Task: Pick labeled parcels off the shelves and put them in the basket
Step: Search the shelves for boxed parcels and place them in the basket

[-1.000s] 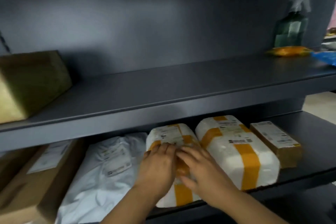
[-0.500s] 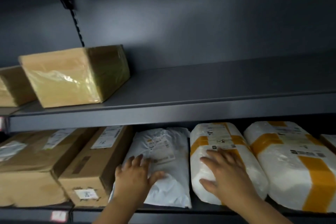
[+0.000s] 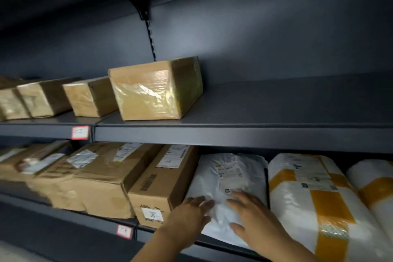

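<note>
A white plastic mailer parcel (image 3: 227,178) with printed labels lies on the lower shelf (image 3: 212,147). My left hand (image 3: 189,217) rests flat on its front left corner, fingers spread. My right hand (image 3: 253,221) lies on its front right part, fingers apart, palm down. Neither hand grips it. To its right lies a white parcel with orange tape (image 3: 308,193), and another taped parcel (image 3: 374,189) sits at the right edge. A labeled cardboard box (image 3: 163,183) stands just left of the mailer. No basket is in view.
More labeled cardboard boxes (image 3: 100,176) fill the lower shelf to the left. The upper shelf (image 3: 276,110) holds several tape-wrapped brown boxes (image 3: 155,89) on its left half. Red-edged tags (image 3: 80,132) mark the shelf edges. A dark back panel stands behind.
The view has swung left along the shelves. Both hands moved from the orange-taped parcel to the white mailer; the right hand left the taped parcel last.
</note>
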`<state>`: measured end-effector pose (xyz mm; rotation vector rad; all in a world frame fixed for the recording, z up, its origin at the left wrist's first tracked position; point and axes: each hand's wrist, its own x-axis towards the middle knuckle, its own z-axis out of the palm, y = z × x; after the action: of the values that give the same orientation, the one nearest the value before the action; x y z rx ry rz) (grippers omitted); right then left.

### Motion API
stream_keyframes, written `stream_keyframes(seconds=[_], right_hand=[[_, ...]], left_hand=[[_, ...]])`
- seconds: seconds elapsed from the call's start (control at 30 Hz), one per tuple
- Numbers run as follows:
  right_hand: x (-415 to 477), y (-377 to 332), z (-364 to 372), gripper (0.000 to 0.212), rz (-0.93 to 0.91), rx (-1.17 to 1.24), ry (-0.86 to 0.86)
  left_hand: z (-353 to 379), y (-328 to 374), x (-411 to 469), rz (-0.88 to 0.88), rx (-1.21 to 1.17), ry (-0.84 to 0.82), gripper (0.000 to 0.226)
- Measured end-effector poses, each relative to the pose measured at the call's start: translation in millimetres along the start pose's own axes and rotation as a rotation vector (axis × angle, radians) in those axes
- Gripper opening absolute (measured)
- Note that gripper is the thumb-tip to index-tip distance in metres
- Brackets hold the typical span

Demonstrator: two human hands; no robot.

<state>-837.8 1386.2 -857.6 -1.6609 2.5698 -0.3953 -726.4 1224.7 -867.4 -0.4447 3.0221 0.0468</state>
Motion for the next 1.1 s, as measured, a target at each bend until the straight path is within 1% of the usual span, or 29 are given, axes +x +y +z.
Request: stream_keyframes(seconds=[0.03, 0.07, 0.13, 0.17, 0.23, 0.27, 0.33, 0.37, 0.43, 0.53, 0.67, 0.8, 0.93, 1.0, 1.1], right_hand=[[4, -2, 6, 0.057, 0.001, -0.011, -0.038], [7, -3, 11, 0.053, 0.011, 0.015, -0.009], [12, -8, 16, 0.043, 0.038, -0.029, 0.039], [13, -12, 17, 0.039, 0.051, -0.028, 0.031], [16, -19, 19, 0.035, 0.052, -0.065, 0.055], [19, -21, 21, 0.035, 0.054, -0.091, 0.066], [22, -22, 26, 0.033, 0.083, -0.104, 0.059], [23, -22, 27, 0.033, 0.108, -0.103, 0.053], [24, -22, 27, 0.033, 0.114, -0.128, 0.032], [27, -21, 26, 0.035, 0.106, -0.137, 0.041], [29, -22, 21, 0.037, 0.084, -0.084, 0.046], [27, -35, 16, 0.038, 0.106, -0.019, 0.131], [35, -76, 14, 0.044, -0.004, -0.004, 0.221], [45, -100, 13, 0.046, -0.07, 0.022, 0.238], [60, -138, 16, 0.051, -0.125, -0.057, 0.236]], left_hand=[[-4, -2, -7, 0.024, 0.02, 0.048, 0.046], [-8, -4, -15, 0.044, 0.045, 0.105, 0.043], [-18, -11, -33, 0.069, 0.065, 0.284, 0.041], [-21, -16, -41, 0.053, 0.051, 0.389, 0.04], [-27, -35, -55, -0.067, 0.0, 0.553, 0.037], [-30, -44, -59, -0.166, -0.025, 0.557, 0.039], [-28, -62, -64, -0.334, 0.001, 0.434, 0.046], [-24, -69, -65, -0.371, 0.041, 0.356, 0.05], [-16, -73, -64, -0.411, 0.039, 0.208, 0.056], [-15, -75, -60, -0.401, -0.032, 0.167, 0.056], [-22, -79, -60, -0.376, -0.043, 0.137, 0.052], [-26, -78, -60, -0.363, -0.036, 0.098, 0.054], [-36, -87, -69, -0.284, 0.037, 0.054, 0.055], [-44, -94, -76, -0.243, 0.112, 0.086, 0.052], [-53, -120, -89, -0.216, 0.161, 0.203, 0.046]])
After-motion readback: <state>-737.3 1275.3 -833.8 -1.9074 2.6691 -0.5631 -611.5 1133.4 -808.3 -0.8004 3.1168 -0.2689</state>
